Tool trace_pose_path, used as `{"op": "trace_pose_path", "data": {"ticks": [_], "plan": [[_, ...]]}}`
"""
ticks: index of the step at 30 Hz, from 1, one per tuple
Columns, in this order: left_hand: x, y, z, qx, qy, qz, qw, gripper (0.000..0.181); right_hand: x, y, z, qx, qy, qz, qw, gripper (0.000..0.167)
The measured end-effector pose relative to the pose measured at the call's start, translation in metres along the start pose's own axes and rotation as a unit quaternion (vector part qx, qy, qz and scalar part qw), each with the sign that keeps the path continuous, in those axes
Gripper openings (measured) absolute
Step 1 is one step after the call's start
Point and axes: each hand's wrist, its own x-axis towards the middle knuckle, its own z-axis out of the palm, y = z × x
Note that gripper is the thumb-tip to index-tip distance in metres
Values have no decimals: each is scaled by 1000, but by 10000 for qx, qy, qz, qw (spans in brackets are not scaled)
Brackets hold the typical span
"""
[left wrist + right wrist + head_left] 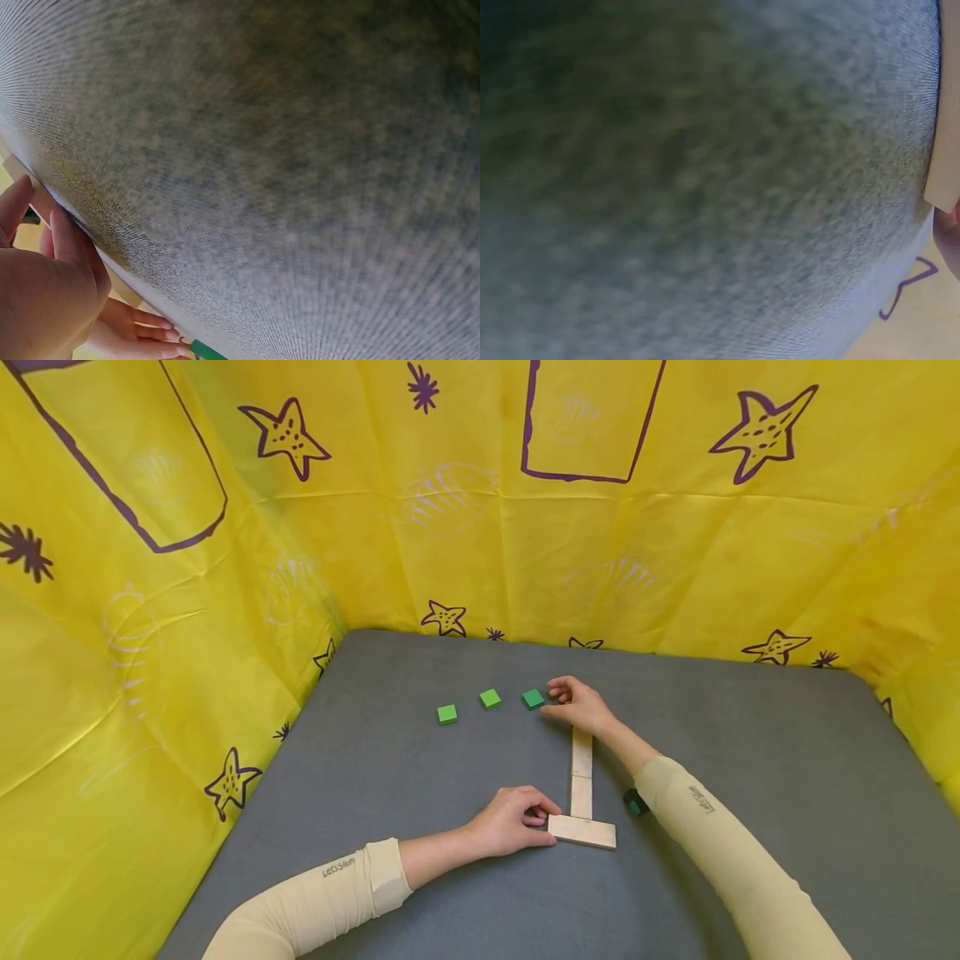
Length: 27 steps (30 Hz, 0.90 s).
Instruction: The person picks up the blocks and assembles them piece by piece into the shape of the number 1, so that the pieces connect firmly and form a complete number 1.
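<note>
My left hand has its thumb and fingertips about the left end of a pale wooden block, which lies crosswise on the grey table. Two more wooden planks run end to end away from it, forming an upside-down T. Over the far end of that row is my right hand, thumb and fingers apart, just right of a dark green block; whether they touch it cannot be told. In the left wrist view, the green block shows beside the right fingertips. The right wrist view shows mostly blurred table and a plank.
Two light green blocks lie in a loose row left of the dark green one. Beside the right sleeve sits another dark green block, partly covered. Yellow printed cloth walls the table's far and left sides.
</note>
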Motion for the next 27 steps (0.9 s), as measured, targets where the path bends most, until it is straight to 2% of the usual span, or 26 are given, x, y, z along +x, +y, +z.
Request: {"op": "trace_pose_path", "data": {"ticks": [15, 27], "plan": [[0, 0, 0, -2, -24, 6, 10000, 27, 13, -1, 10, -571, -95, -85, 9983, 52], [0, 1, 0, -21, -12, -25, 10000, 27, 16, -7, 14, -1023, -66, -163, 9946, 52]]}}
